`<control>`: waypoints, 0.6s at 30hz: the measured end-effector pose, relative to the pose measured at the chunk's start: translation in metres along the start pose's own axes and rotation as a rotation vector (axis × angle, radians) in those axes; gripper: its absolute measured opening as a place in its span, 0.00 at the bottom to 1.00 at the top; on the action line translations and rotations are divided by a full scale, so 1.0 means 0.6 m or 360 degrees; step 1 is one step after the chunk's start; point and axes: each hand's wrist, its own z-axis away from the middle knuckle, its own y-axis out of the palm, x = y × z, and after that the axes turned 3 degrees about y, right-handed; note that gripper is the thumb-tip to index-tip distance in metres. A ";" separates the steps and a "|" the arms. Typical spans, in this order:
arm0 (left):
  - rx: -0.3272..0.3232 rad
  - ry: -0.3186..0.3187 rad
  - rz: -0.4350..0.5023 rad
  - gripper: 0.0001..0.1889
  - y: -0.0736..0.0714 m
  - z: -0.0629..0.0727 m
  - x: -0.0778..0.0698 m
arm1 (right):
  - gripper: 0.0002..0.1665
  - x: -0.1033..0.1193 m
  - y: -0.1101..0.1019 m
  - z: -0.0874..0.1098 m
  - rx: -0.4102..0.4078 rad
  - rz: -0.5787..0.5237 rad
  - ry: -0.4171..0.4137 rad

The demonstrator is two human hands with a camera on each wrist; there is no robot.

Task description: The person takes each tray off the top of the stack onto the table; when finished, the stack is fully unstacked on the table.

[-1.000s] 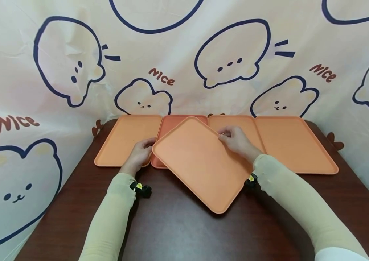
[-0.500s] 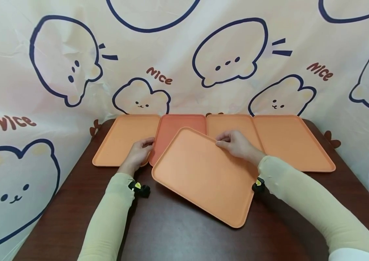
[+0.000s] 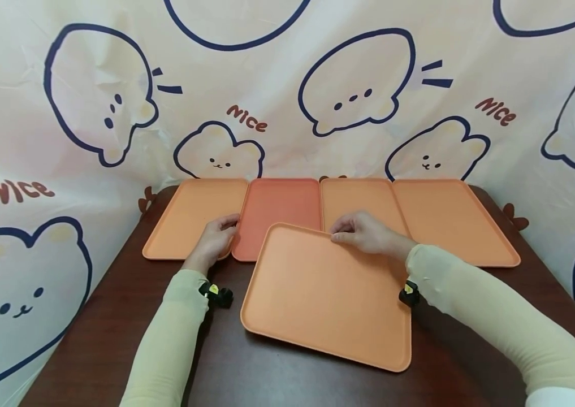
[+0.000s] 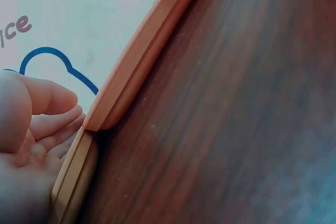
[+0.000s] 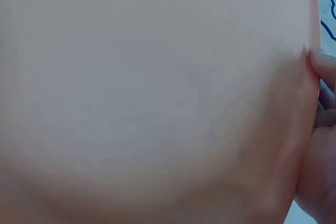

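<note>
In the head view my right hand (image 3: 366,230) pinches the far rim of a light orange tray (image 3: 328,299), thumb on the upper side. This tray lies slightly askew over the near part of the table, its far edge overlapping a red-orange tray (image 3: 284,206) behind it. The right wrist view is mostly filled by the held tray (image 5: 157,87), thumb at its rim. My left hand (image 3: 212,242) rests by the seam between the leftmost orange tray (image 3: 177,226) and the red-orange one. Its fingers (image 4: 55,95) are loosely bent and hold nothing in the left wrist view.
Two more orange trays, one in the middle right (image 3: 363,198) and one at the far right (image 3: 455,220), continue the row along the back of the dark wooden table (image 3: 246,379). A cream curtain (image 3: 287,85) with bear drawings hangs behind and at both sides.
The held tray has come nearer to the body and turned so its far edge is more level, uncovering more of the red-orange tray. My right hand moved with it; the left stayed in place.
</note>
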 end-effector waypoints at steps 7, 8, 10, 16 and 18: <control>0.0009 0.0006 -0.0014 0.28 -0.002 -0.001 -0.001 | 0.07 0.004 0.016 0.005 0.0192 -0.0044 -0.0089; 0.0012 0.0002 -0.0016 0.28 -0.001 -0.001 -0.001 | 0.06 0.004 0.019 0.005 0.0217 -0.0045 -0.0098; 0.0012 -0.0008 -0.0013 0.28 -0.001 -0.002 0.001 | 0.06 0.004 0.025 0.006 0.0265 -0.0038 -0.0115; 0.0004 -0.0014 0.0017 0.28 -0.002 -0.001 0.001 | 0.06 0.004 0.043 0.008 0.0331 0.0024 -0.0166; 0.0008 -0.0012 0.0024 0.28 -0.002 -0.001 0.002 | 0.05 0.005 0.050 0.011 0.0311 0.0059 -0.0141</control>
